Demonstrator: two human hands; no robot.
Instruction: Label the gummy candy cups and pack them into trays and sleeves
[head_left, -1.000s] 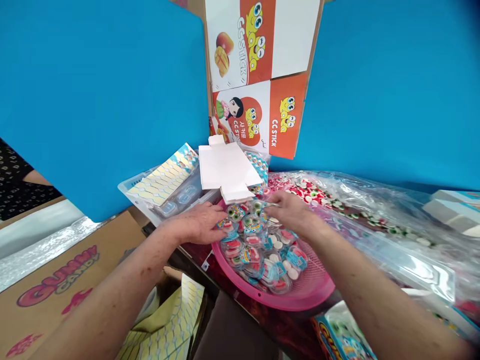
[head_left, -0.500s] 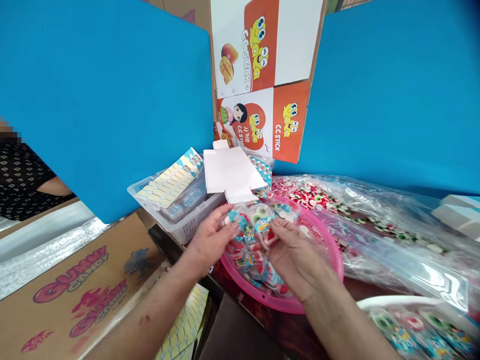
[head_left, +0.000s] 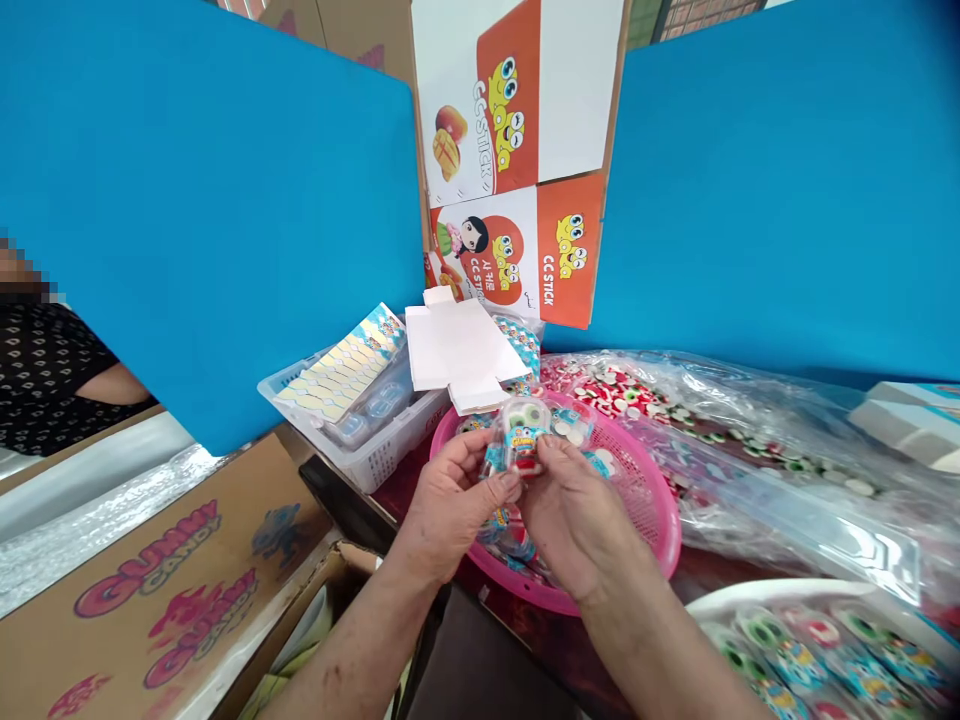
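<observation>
A small clear gummy candy pack [head_left: 523, 440], with a blue label, green eyeball-like candies at the top and red ones below, is held upright between both hands. My right hand [head_left: 574, 515] pinches its right edge with the thumb in front. At its lower left side my left hand [head_left: 454, 500] grips with curled fingers and thumb. Beneath the hands stands a pink plastic basket [head_left: 664, 500] of similar packs [head_left: 517, 540]. Just behind the basket lies a flat white unfolded carton [head_left: 465, 345].
Left is a white plastic basket [head_left: 375, 465] with label sheets [head_left: 349, 365] and clear shells. Bags of loose candies [head_left: 622, 390] lie right; a white bowl [head_left: 720, 598] of packs is nearer. A Gummy Candy box [head_left: 187, 600] stands left. Blue panels [head_left: 750, 200] rise behind. A person's arm [head_left: 112, 385] shows far left.
Before, each hand held a candy pack apart from the other; now both hands have come together on one pack. My left hand has moved right, and the view has shifted slightly.
</observation>
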